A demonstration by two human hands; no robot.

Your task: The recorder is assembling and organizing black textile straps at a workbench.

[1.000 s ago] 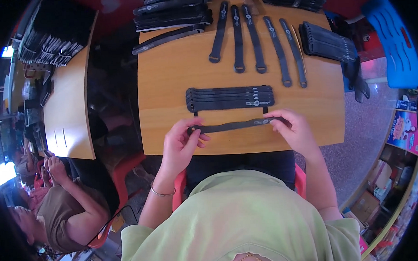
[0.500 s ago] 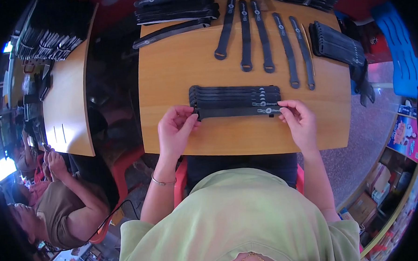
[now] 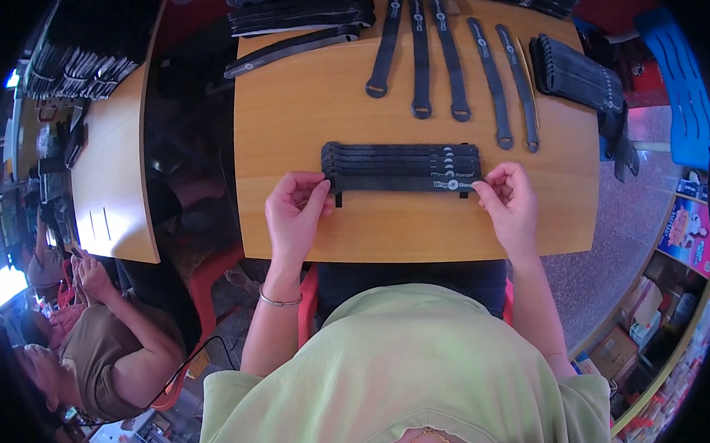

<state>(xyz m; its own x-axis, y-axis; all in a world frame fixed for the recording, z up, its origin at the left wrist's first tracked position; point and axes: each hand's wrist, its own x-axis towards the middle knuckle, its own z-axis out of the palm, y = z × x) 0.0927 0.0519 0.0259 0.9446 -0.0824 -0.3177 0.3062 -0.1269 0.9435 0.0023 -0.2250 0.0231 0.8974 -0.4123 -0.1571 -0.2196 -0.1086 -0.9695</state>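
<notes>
So the front strap (image 3: 401,184) lies left-to-right between both sets of fingers, left hand (image 3: 293,216) pinching one end, right hand (image 3: 509,203) pinching the other. It sits flush against the strap stack (image 3: 400,158) just beyond the fingertips. Strap ends are hidden under fingers. Half a second ago it looked about the same; a second ago it was held nearer the desk (image 3: 303,113) edge.

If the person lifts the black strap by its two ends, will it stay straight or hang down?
The black strap looks thin and flat, so it would probably sag in the middle. The left hand and right hand each pinch one end, which suggests it needs support at both ends. It seems light, and being flat it should not roll on the table.
</notes>
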